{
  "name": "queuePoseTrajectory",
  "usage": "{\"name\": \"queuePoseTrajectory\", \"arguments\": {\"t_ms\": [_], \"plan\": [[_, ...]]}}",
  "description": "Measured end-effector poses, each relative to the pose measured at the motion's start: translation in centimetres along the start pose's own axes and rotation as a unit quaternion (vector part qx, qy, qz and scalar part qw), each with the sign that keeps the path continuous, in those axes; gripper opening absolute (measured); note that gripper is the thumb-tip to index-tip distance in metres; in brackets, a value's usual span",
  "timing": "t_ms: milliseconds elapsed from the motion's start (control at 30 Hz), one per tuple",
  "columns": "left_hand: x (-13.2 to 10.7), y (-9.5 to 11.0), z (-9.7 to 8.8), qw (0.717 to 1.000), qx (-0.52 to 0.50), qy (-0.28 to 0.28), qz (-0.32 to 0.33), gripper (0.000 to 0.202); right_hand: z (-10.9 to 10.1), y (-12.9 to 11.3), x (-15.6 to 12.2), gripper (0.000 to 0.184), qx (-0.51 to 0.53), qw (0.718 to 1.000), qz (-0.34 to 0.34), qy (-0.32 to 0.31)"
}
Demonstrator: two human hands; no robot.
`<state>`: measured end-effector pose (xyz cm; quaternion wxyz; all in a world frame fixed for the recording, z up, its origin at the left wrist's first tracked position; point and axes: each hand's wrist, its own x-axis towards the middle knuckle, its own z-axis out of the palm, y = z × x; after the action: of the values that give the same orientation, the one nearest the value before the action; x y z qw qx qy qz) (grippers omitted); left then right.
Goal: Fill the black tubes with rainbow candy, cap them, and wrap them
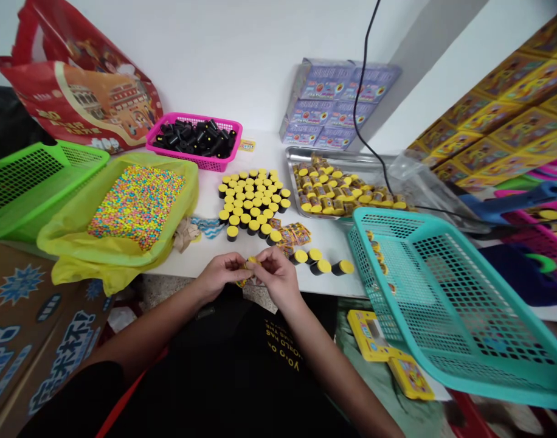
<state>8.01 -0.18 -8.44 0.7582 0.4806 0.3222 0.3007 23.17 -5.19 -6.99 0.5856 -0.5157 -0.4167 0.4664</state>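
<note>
At the table's front edge, my left hand (221, 275) and my right hand (278, 275) meet with fingers pinched together. Between them is a small yellow-capped container (252, 260), mostly hidden by the fingers. Just beyond my hands stands a cluster of black containers with yellow lids (253, 201). Printed yellow-orange labels (297, 235) lie in a loose pile behind my right hand. To its right are several more yellow-lidded black containers (321, 266), some of them tilted or lying over.
A yellow-lined basin (187, 188) of colourful candy beads stands left, near a green basket (84, 155). Behind is a pink basket (210, 163) of black containers. A metal tray (293, 164) holds labelled containers. A turquoise basket (442, 365) overhangs the right edge; a black cable (361, 79) hangs down.
</note>
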Motion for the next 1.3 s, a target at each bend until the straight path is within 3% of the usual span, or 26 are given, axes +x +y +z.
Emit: {"name": "queuePoseTrajectory", "arguments": {"t_ms": [233,367,500,600,733,967,1067,1133,1300], "plan": [[-0.3,-0.1,0.5,0.999,0.001,0.031,0.011,0.034,-0.6,0.0,0.0,0.036,-0.007,1.000,0.004,-0.011],[-0.4,-0.2,0.4,0.997,-0.061,-0.025,-0.047,0.036,-1.2,0.2,0.1,0.029,0.015,0.999,-0.040,0.028],[-0.1,-0.1,0.4,0.987,-0.138,-0.049,-0.068,0.036,-1.5,0.1,-0.2,0.020,-0.024,0.997,-0.058,-0.039],[0.0,0.2,0.6,0.980,-0.181,-0.052,-0.070,0.033,-1.3,-0.1,-0.6,0.019,-0.103,0.985,-0.122,-0.066],[-0.1,0.6,1.0,0.971,-0.214,-0.067,-0.080,0.031,-0.9,0.1,-1.0,0.014,-0.122,0.972,-0.196,-0.039],[0.1,0.1,1.0,0.955,-0.253,-0.092,-0.122,0.036,-1.3,0.8,-1.2,0.020,-0.133,0.958,-0.255,0.016],[0.5,0.2,1.1,0.954,-0.255,-0.066,-0.146,0.035,-1.3,0.4,-1.5,0.024,-0.219,0.918,-0.329,0.034],[0.6,0.5,1.3,0.959,-0.255,-0.027,-0.119,0.028,-1.4,0.1,-1.6,0.030,-0.263,0.899,-0.351,0.022],[0.7,1.5,1.5,0.965,-0.251,0.029,-0.064,0.036,-1.4,0.2,-1.4,0.026,-0.238,0.924,-0.300,0.019]]}}
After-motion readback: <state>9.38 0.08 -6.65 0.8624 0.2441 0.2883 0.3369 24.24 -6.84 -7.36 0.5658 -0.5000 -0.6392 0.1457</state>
